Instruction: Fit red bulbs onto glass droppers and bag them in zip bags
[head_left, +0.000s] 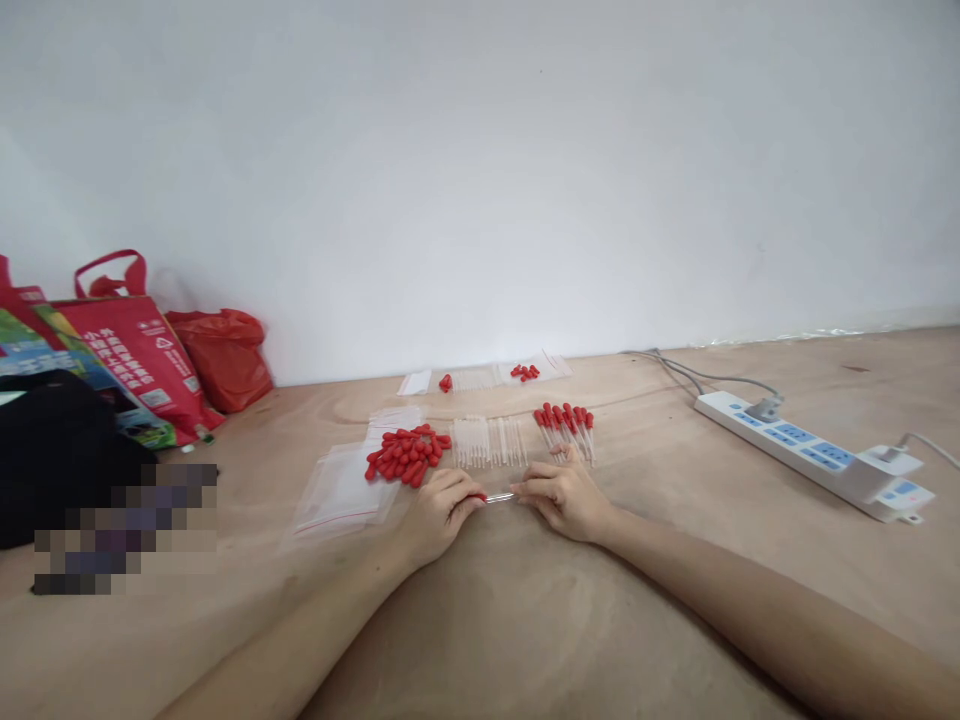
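Between my two hands a clear dropper tube (499, 497) lies level, just above the table. My left hand (442, 510) pinches a red rubber bulb (480, 496) at the tube's left end; fingers cover most of the bulb. The fingers of my right hand (564, 495) are closed on the tube's other end. Beyond my left hand is a heap of red rubber bulbs (405, 455) on clear plastic bags (337, 495). A row of clear tubes (487, 442) lies ahead of my hands. Several droppers with red bulbs (564, 425) lie past my right hand.
Further back are a small red bulb group (445, 383), more tubes (476, 379) and small red pieces (525, 372) on a bag. A white power strip (814, 450) with cables stands right. Red bags (135, 350) and a black cloth item (60, 450) sit left.
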